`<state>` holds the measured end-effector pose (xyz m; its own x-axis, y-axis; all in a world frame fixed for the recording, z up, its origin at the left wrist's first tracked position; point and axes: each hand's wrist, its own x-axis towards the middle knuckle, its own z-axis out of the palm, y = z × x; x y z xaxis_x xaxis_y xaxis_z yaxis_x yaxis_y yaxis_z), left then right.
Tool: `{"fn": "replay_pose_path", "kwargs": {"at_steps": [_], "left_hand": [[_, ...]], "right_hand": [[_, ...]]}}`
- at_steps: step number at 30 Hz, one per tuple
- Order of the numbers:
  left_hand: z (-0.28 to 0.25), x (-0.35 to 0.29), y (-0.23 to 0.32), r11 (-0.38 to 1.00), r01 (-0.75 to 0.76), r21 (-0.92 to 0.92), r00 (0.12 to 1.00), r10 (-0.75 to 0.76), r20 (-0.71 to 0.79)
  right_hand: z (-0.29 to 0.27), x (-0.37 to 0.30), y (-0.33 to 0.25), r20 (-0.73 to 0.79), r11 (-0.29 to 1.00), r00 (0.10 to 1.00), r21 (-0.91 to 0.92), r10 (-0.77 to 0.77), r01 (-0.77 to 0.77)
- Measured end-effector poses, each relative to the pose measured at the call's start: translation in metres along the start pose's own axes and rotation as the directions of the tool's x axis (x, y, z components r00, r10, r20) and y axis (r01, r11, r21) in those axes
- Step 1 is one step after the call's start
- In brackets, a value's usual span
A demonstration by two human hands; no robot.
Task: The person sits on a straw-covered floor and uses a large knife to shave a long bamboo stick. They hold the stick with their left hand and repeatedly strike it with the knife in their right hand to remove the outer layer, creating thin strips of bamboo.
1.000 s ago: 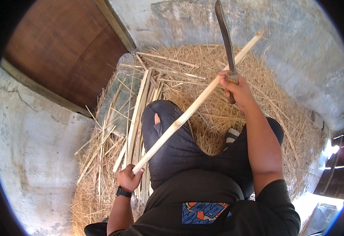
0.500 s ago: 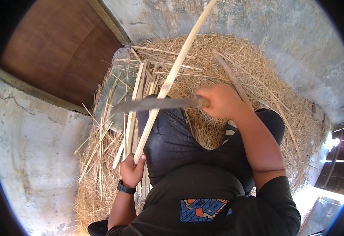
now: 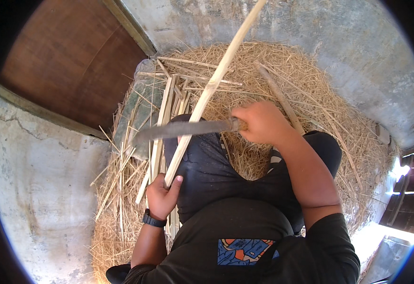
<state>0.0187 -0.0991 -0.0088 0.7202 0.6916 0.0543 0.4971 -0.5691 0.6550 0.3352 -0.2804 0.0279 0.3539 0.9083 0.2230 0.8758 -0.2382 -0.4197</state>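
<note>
My left hand (image 3: pixel 164 196) is closed around the lower end of a long pale bamboo strip (image 3: pixel 210 89), which slants up and to the right past the top of the view. In my right hand (image 3: pixel 263 123) is the handle of a machete (image 3: pixel 183 128). Its dark, slightly blurred blade points left and lies across the strip above my left knee; whether it cuts into the strip I cannot tell. More split bamboo strips (image 3: pixel 161 113) lie beside my left leg, partly hidden behind the held strip and the blade.
Straw-like shavings (image 3: pixel 325 113) cover the ground around my legs. A thick stick (image 3: pixel 279 96) lies beyond my right hand. A grey wall (image 3: pixel 349 42) rises at the back, and a brown wooden panel (image 3: pixel 65 61) stands at the far left.
My left hand has moved slightly up and right along with the strip. The machete blade has shifted a little, its handle end slightly left.
</note>
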Motion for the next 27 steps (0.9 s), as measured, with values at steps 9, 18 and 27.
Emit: {"fn": "replay_pose_path", "kwargs": {"at_steps": [9,18,27], "left_hand": [[-0.013,-0.007,0.0,0.998,-0.014,0.065,0.999,0.012,0.033],[-0.01,-0.009,-0.003,0.999,-0.04,-0.022,0.996,0.042,0.074],[-0.011,-0.007,-0.005,0.998,-0.017,-0.062,0.998,0.021,0.058]], "right_hand": [[-0.03,-0.002,0.038,-0.171,0.907,0.894,0.149,0.415,-0.393],[-0.007,-0.004,0.011,-0.032,0.999,0.999,0.019,-0.039,0.04],[-0.019,-0.008,0.041,-0.21,0.962,0.949,0.188,0.234,-0.196]]}}
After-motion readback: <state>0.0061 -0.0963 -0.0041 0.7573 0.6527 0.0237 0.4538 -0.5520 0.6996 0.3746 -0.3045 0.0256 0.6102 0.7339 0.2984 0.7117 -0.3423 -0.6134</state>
